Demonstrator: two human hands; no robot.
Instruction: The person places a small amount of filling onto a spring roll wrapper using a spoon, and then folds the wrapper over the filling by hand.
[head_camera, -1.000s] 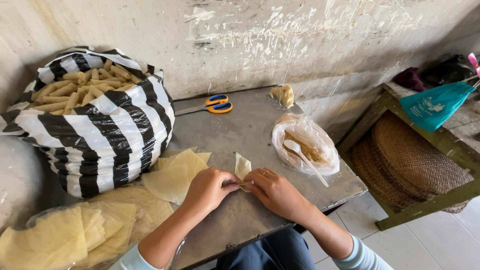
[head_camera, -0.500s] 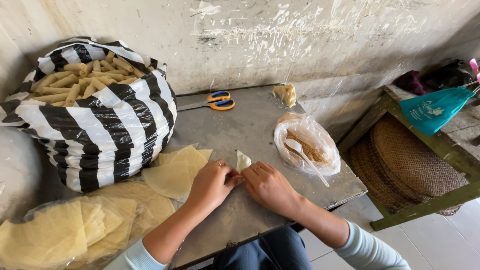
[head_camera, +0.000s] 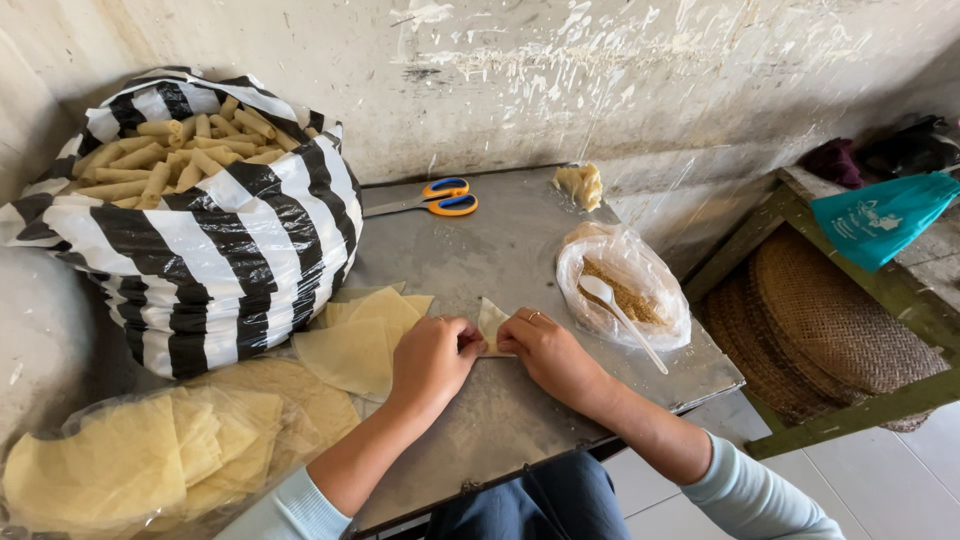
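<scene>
My left hand (head_camera: 432, 358) and my right hand (head_camera: 545, 352) meet on the metal table (head_camera: 500, 230), both pinching a small pale pastry wrapper (head_camera: 491, 324) that is folded to a point between the fingertips. A ring shows on a right-hand finger. Loose square wrappers (head_camera: 358, 340) lie just left of my left hand. A clear bag of brown crumbly filling (head_camera: 632, 290) with a white plastic spoon (head_camera: 620, 312) in it sits right of my right hand.
A big black-and-white striped bag (head_camera: 210, 250) full of rolled pastries (head_camera: 170, 160) stands at left. A plastic bag of stacked wrappers (head_camera: 140, 460) lies at front left. Orange-and-blue scissors (head_camera: 435, 198) and a lump of dough (head_camera: 582, 185) lie at the back. Woven trays (head_camera: 830, 330) lean under a green frame at right.
Both hands stay together on the folded wrapper, with only slight finger shifts. The camera view has tilted a little, so the scene sits lower.
</scene>
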